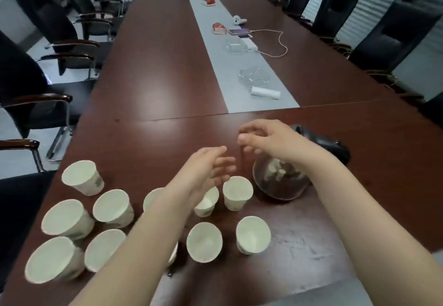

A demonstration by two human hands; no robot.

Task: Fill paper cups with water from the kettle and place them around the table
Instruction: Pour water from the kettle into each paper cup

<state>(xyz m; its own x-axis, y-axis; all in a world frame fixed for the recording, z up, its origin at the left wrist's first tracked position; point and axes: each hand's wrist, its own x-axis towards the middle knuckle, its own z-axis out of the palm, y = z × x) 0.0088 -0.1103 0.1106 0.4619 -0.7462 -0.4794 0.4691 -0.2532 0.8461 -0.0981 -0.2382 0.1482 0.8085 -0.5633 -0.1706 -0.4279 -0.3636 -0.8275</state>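
Plainly, both arms reach over the near end of a dark red-brown bench (155, 85). The left grip (206, 169) is released, fingers stretched out straight and a little spread, holding nothing. It hovers over the far edge of a cluster of white paper cups (203, 241), which stand upright and fill the seven o'clock part of the view. One cup (237, 193) stands at about four o'clock from this grip, just beside the fingertips. Another is partly hidden under the palm at six o'clock. Whether any cup holds water cannot be told.

The right grip (266, 140) hangs with fingers and thumb loosely curled. It seems to hold nothing, though motion blur softens the fingertips. The round glass kettle (280, 181) stands on the bench at five o'clock from this grip, directly under the right wrist and apart from the fingers. Its black handle (321, 142) shows past the wrist at three o'clock. The kettle stands just beside the nearest cup, which is at its nine o'clock.

Toward twelve o'clock a grey runner (239, 65) goes down the middle of the bench. It carries a white roll (265, 93), clear glass dishes (254, 77), phones (239, 32) with a pale cable (280, 41), and red packets (219, 28). Black chairs (36, 85) line both long sides.
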